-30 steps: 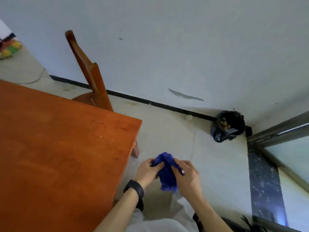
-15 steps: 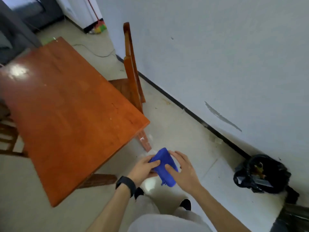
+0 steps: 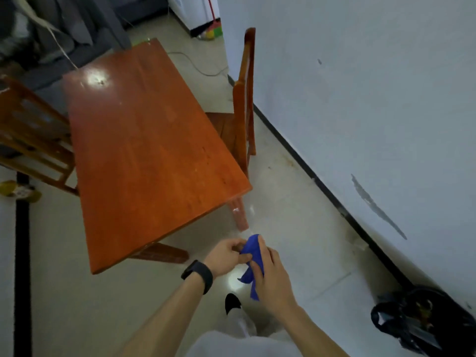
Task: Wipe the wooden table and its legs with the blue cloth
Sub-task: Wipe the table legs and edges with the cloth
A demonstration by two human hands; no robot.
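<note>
The blue cloth (image 3: 253, 261) is bunched between both hands, low over the floor just off the near right corner of the wooden table (image 3: 144, 155). My left hand (image 3: 228, 256), with a black band on the wrist, pinches its left side. My right hand (image 3: 270, 276) grips its right side and a tail of cloth hangs below the fingers. Two table legs show under the near edge: one (image 3: 238, 213) at the right corner and one (image 3: 162, 252) further left. The tabletop is bare and glossy.
A wooden chair (image 3: 243, 99) stands between the table and the white wall on the right. Another chair (image 3: 33, 140) is at the table's left side. A black rubbish bag (image 3: 422, 320) sits by the wall at lower right. A cable lies on the floor beyond the table.
The view has swung left and back, so the whole tabletop and the left chair now show. Both hands stay on the cloth, working it; the right hand has closed more over it.
</note>
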